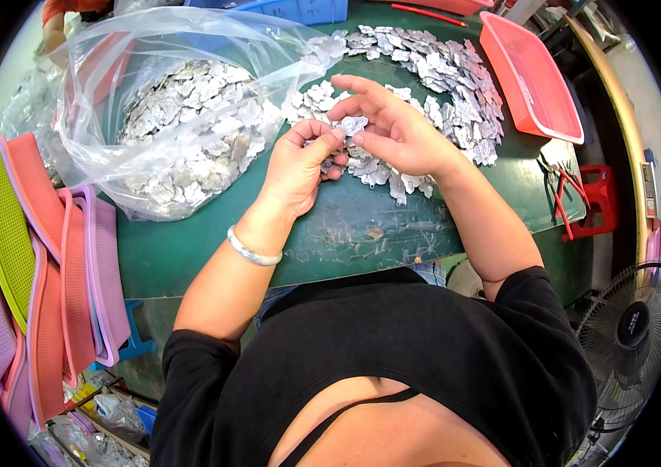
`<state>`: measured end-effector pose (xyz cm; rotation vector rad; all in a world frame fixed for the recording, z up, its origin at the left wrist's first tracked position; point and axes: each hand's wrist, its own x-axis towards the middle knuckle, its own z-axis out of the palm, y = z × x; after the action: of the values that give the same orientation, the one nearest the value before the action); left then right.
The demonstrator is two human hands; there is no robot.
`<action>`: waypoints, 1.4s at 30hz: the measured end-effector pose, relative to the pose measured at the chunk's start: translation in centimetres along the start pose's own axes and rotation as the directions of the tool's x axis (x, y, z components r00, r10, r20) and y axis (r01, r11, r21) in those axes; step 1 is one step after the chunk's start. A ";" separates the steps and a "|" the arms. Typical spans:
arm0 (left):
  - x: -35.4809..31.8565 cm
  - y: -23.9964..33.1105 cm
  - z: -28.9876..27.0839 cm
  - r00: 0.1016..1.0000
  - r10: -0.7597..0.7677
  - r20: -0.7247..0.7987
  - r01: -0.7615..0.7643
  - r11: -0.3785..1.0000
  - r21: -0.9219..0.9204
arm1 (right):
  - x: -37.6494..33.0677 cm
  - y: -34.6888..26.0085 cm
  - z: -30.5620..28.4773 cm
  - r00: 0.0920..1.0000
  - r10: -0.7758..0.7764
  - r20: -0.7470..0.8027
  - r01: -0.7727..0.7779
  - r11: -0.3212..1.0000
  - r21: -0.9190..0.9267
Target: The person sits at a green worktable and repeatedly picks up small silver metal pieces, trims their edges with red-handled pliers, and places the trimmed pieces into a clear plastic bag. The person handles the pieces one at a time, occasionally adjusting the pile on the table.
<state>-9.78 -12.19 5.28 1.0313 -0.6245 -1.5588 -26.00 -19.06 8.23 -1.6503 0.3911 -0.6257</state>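
A small flat silvery metal piece (354, 124) with an uneven outline is held up over the green table. My left hand (299, 159), a pale bangle at its wrist, is closed, thumb and fingertips pinching at the piece's left edge. From the other side my right hand (400, 136) holds the piece between thumb and bent fingers, its index finger raised. Beneath and beyond the hands spreads a pile of similar metal pieces (462, 101), curving round to the right. To the left, a large clear plastic bag (167, 187) lies open with many more pieces inside.
A pink plastic basket (533, 86) sits at the right, with red-handled pliers (560, 194) near the table's right edge. Stacked colored baskets (42, 233) stand at the left. A blue bin (299, 9) and a red pen (427, 14) are at the back. A fan (634, 335) is low right.
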 end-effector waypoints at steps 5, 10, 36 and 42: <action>0.2 0.2 -0.4 0.999 0.028 -0.018 -0.030 0.996 -0.083 | 0.1 0.5 0.0 0.996 -0.082 -0.014 0.082 0.997 0.001; 0.0 1.2 -0.1 0.994 0.082 -0.067 -0.099 0.948 -0.303 | 0.5 0.7 -0.6 0.986 -0.027 -0.165 0.054 0.985 0.161; 1.1 0.1 -2.0 0.985 -0.067 0.160 0.119 0.930 -0.348 | -0.8 -0.8 -2.5 0.997 -0.018 0.072 0.069 0.572 -0.817; 0.2 0.9 -0.8 0.999 -0.010 0.040 0.017 0.982 -0.189 | -0.7 -0.2 -0.8 0.985 -0.046 0.165 0.171 0.366 -0.915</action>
<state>-8.68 -12.53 5.61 0.8657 -0.4863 -1.6200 -27.08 -19.23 8.35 -2.8481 0.6228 -0.3830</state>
